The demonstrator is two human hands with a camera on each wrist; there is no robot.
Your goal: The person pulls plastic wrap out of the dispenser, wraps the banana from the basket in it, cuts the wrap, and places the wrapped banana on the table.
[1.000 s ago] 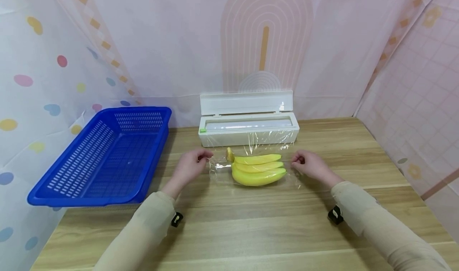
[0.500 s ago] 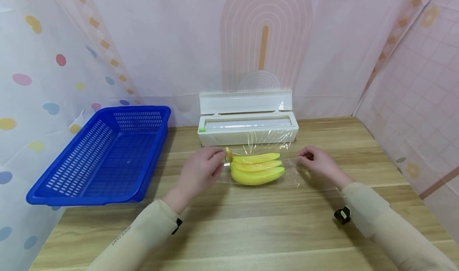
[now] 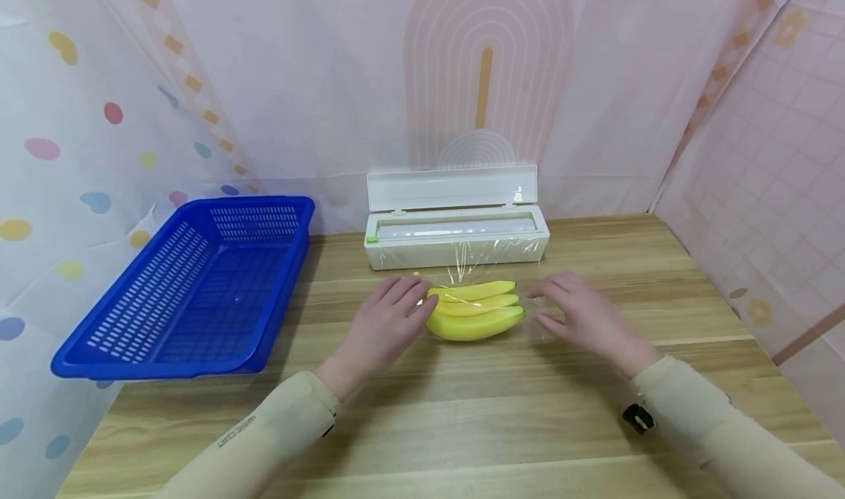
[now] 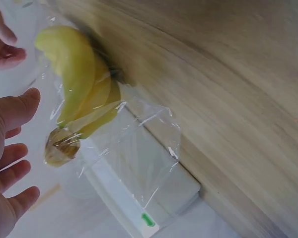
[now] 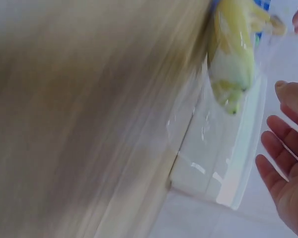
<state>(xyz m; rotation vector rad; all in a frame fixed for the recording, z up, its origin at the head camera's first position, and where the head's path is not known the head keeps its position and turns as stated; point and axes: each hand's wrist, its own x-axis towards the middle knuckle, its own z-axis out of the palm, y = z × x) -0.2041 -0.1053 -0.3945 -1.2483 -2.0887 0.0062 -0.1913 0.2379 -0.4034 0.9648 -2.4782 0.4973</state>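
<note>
A bunch of yellow bananas [image 3: 472, 323] lies mid-table, stem to the left, with clear cling film [image 4: 139, 134] draped over it. The film runs back toward a white cling film dispenser [image 3: 455, 253] whose lid stands up. My left hand [image 3: 389, 323] is over the stem end, fingers spread and relaxed, covering most of the stem in the head view. Off the banana tips, my right hand [image 3: 584, 315] hovers with fingers parted. Both wrist views show nothing between fingers and thumb of either hand, the left fingers [image 4: 15, 163] and right fingers [image 5: 283, 139] being loosely bent.
A blue plastic basket [image 3: 280, 308] with slotted sides stands at the left of the wooden table [image 3: 462, 425]. Patterned cloth [image 3: 317, 81] hangs behind the table and along both sides. A green slider [image 3: 372, 239] sits at the dispenser's left end.
My left hand has come right from the film's left edge to the stem end, its fingers opening out. My right hand's pinched fingers have spread apart near the tips. Bananas and dispenser stay put.
</note>
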